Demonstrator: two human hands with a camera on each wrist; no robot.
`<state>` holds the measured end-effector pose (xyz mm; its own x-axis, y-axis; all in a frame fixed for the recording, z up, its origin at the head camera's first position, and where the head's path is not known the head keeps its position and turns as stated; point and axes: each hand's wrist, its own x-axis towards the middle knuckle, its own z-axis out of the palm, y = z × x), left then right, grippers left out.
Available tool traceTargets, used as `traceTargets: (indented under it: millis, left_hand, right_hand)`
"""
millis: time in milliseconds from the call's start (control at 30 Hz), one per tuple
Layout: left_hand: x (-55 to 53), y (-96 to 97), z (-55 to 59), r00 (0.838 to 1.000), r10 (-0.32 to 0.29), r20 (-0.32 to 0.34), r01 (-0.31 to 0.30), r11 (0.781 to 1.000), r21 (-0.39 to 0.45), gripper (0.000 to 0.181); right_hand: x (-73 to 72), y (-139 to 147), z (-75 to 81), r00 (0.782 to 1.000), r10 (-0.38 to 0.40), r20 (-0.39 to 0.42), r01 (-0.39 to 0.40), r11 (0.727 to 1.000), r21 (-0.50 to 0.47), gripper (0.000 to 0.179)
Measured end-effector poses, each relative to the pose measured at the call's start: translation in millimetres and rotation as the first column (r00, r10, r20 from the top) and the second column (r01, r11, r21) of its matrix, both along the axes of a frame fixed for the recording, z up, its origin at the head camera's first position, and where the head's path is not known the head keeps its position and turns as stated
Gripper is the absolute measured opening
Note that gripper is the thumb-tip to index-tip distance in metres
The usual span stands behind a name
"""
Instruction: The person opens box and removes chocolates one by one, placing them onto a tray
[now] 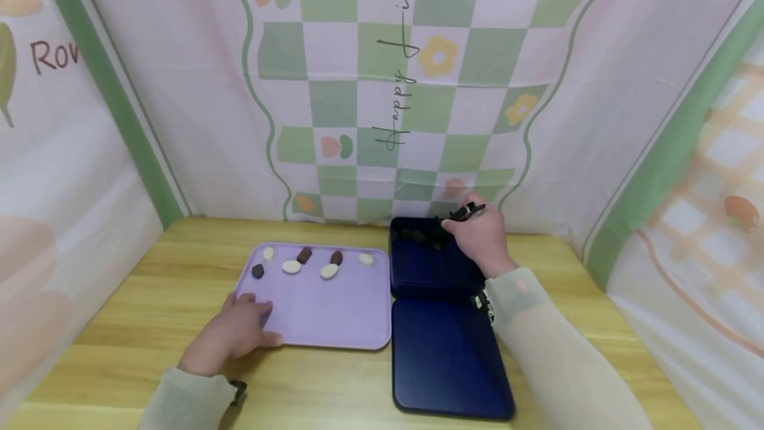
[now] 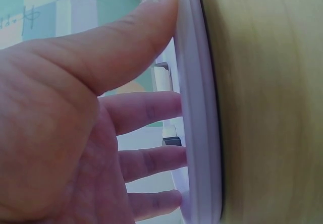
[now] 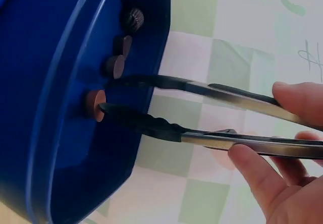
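My right hand (image 1: 483, 237) grips a pair of black-tipped metal tongs (image 3: 151, 128) over the far part of a dark blue box (image 1: 438, 274). The tongs' arms stand apart; in the right wrist view the lower tip overlaps a round brown chocolate (image 3: 96, 106). Another round chocolate (image 3: 115, 66) and a ridged dark one (image 3: 134, 20) lie farther along inside the box. My left hand (image 1: 235, 330) touches the near left corner of a lilac tray (image 1: 334, 310), fingers spread and fairly straight, thumb at the rim. White and dark chocolates, such as a white oval one (image 1: 291, 267), lie along the tray's far side.
The box's blue lid (image 1: 450, 363) lies flat in front of it, right of the tray. Behind the wooden table (image 1: 334, 390) hangs a checked curtain (image 1: 388, 85), close to the back of the box. More printed cloth stands at both sides.
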<state>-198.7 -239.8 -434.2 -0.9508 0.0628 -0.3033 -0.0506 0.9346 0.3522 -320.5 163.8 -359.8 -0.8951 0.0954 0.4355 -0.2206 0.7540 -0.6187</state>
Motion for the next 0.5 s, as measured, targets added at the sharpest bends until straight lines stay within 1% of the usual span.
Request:
traceTargets:
  millis: [133,233,367,500]
  left_hand:
    - [-0.1,-0.2,1.2,1.0,0.006,0.01,-0.006,1.0,0.002,0.07]
    - [0.3,-0.1,1.9,1.0,0.009,0.012,-0.009,1.0,0.003,0.07]
    - [0.9,0.0,1.9,1.0,0.009,0.008,-0.009,1.0,0.004,0.071]
    - [0.6,0.3,1.1,1.0,0.005,0.004,-0.005,1.0,0.007,0.071]
  right_hand:
    - [8.3,2,3.0,1.0,-0.028,0.012,0.029,0.998,-0.058,0.037]
    - [10.9,2,2.1,0.999,-0.054,0.002,0.054,0.993,-0.102,0.037]
    - [8.7,4,-2.5,0.997,-0.07,-0.009,0.069,0.994,-0.081,0.035]
    - [6.2,7,-8.7,0.996,-0.086,0.001,0.085,0.991,-0.099,0.033]
